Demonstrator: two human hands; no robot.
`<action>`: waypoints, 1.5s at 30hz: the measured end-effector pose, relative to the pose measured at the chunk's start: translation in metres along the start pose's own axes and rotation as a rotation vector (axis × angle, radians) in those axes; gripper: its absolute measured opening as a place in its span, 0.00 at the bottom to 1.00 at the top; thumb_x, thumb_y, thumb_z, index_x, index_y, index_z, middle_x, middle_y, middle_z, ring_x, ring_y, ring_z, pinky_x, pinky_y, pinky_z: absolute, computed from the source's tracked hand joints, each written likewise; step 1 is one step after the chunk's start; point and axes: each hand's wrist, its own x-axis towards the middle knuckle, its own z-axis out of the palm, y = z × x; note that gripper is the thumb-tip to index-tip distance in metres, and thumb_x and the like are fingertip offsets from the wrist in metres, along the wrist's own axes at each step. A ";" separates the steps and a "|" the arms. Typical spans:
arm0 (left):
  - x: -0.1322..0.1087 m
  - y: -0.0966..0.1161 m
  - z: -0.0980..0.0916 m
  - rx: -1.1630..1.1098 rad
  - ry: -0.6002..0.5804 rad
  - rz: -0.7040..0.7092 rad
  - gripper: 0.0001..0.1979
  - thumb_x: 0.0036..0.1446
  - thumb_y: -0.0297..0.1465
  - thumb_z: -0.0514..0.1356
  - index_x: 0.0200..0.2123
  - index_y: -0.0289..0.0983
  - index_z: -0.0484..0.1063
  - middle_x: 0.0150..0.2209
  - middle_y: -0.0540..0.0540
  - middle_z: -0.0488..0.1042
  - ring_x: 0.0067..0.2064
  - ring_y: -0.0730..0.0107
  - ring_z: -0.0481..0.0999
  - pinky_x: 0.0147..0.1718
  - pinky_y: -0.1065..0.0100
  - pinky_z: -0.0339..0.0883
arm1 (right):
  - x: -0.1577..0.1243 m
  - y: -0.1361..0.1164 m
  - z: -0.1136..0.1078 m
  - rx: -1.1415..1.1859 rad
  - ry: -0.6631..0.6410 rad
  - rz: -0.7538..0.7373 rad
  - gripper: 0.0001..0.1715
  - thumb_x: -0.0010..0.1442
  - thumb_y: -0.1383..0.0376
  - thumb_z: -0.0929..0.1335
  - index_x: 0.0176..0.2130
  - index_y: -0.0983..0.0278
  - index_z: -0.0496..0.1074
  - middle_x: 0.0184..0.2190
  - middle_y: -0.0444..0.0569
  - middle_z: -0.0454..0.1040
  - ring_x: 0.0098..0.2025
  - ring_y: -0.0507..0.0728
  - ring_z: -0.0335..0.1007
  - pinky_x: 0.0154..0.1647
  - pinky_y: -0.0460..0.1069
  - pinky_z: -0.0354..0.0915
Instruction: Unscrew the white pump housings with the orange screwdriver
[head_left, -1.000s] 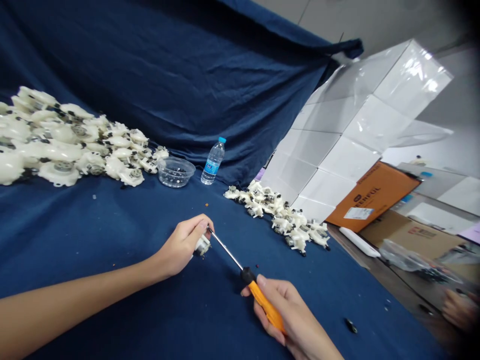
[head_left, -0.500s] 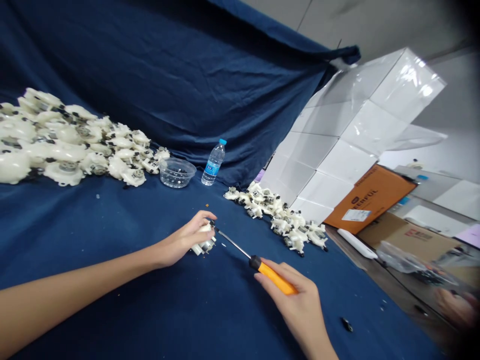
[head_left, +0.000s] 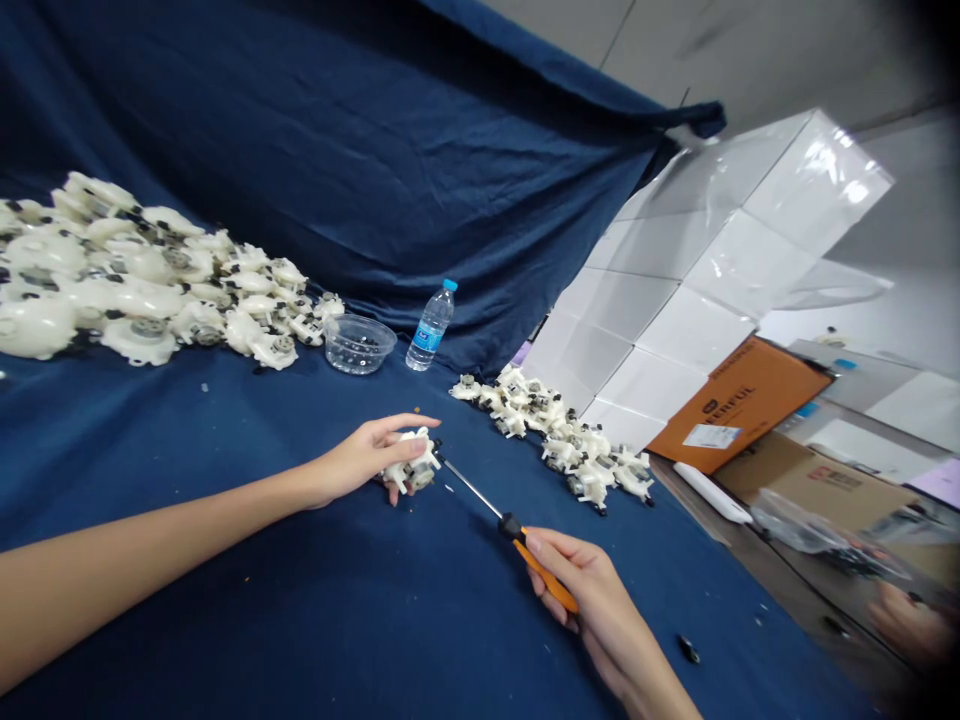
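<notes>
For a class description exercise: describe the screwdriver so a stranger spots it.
On the blue cloth, below the small pile of white parts, a right hand grips a screwdriver. Its orange handle sets it apart, its steel tip pointing at the part in the left hand.

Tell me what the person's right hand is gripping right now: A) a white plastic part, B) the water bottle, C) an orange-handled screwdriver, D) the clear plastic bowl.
C: the right hand wraps the orange handle of the screwdriver, whose steel shaft points toward the white plastic part in the left hand.
</notes>
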 end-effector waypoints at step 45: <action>-0.002 0.011 -0.005 -0.575 0.084 -0.200 0.23 0.61 0.39 0.55 0.54 0.31 0.65 0.51 0.29 0.71 0.55 0.44 0.70 0.48 0.50 0.68 | -0.005 0.000 -0.011 0.375 -0.156 0.095 0.18 0.55 0.54 0.73 0.32 0.67 0.71 0.17 0.43 0.68 0.12 0.41 0.52 0.12 0.38 0.43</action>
